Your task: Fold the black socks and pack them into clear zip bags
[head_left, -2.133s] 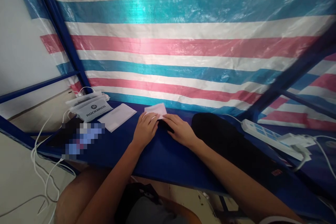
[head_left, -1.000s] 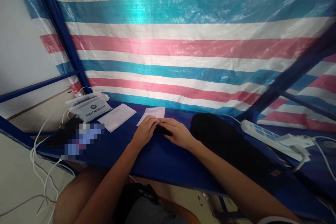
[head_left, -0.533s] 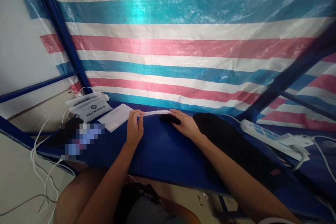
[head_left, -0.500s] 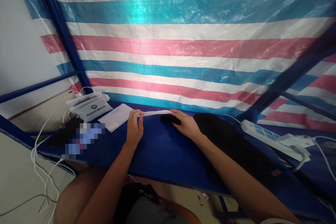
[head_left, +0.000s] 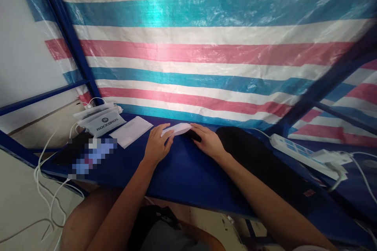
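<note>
The white sheet (head_left: 180,129), between your hands over the blue tabletop (head_left: 182,176), looks light, flexible and easily creased, best held lightly at its ends; your left hand (head_left: 156,146) pinches one end, thumb against fingers, while your right hand (head_left: 210,144), palm down, touches the other, its grip unclear

Got slim white paper (head_left: 180,128), kinda bowed, left end held in left fingers (head_left: 170,132), right end at right fingers (head_left: 197,127), up over blue bench (head_left: 182,172). Also small dark object (head_left: 193,135), rounded, partly hidden under right fingers, can't tell what exactly.
</note>
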A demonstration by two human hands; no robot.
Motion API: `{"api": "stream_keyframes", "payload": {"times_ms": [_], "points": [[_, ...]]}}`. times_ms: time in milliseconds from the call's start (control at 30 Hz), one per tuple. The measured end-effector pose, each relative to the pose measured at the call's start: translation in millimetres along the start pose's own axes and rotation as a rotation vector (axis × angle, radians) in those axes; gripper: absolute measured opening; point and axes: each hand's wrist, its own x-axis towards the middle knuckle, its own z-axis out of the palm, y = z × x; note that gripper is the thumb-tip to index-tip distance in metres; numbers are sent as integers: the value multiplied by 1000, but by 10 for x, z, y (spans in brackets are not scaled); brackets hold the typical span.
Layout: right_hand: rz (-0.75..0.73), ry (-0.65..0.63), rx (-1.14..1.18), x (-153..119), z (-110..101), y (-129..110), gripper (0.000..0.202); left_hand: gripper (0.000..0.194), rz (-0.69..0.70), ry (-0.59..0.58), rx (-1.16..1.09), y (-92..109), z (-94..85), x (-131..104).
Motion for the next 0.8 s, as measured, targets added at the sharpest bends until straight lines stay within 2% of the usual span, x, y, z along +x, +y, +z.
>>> {"api": "stream_keyframes", "payload": {"times_ms": [233,367,500,667,800], "points": [[0,-4,-15,-7,3,-6,73,45,49,-77,-2,5,48,-13],[-16,-6,-31,-13,-4,-33,72,45,72,-102,43,-24,70,-33],[-42,-18,-29,-9,-21,-57,67,41,-12,-107,129,-70,97,-40],[-83,-82,161,0,-130,-91,58,37,-139,-40,191,-188,81,-31],[-117,-156,393,23,-321,-192,50,47,-192,-3,211,-282,73,-51]]}}
